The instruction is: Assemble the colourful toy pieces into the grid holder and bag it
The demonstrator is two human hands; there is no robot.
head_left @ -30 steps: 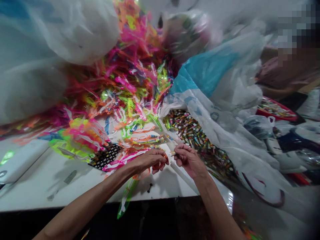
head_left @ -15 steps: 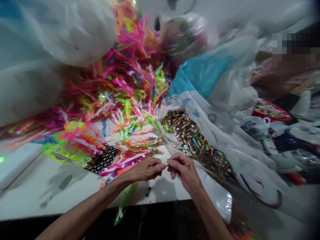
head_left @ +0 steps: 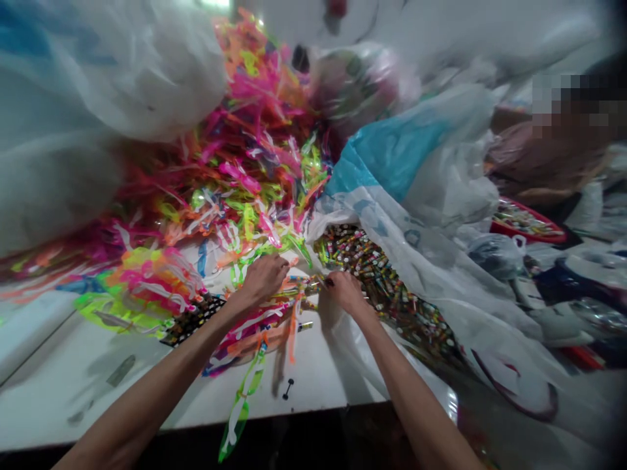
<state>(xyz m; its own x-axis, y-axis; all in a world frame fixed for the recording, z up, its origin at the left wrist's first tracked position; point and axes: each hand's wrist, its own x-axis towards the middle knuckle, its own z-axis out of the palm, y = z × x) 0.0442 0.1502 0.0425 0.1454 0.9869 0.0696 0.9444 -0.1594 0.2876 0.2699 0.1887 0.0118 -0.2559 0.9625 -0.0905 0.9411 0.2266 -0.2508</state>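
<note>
left hand (head_left: 263, 277): knuckles up, fingers curled down onto neon plastic strips (head_left: 274, 307) on the white table (head_left: 147, 385); closed, whether anything is pinched can't be told.
right hand (head_left: 344, 292): at the mouth of the clear plastic bag (head_left: 441, 261), fingertips closed on a small dark piece, too blurred to name.
small tubes (head_left: 382, 274): heaped inside the bag, just right of the right hand.
strip pile (head_left: 235, 163): pink, orange, green, behind both hands.
black dotted sheet (head_left: 193, 316): under the left forearm.
other person: far right, behind a red tray (head_left: 529, 225).

Bare white table (head_left: 98, 385) lies open near-left; neon strip pile (head_left: 235, 170) and plastic bags (head_left: 431, 215) crowd the far side.
</note>
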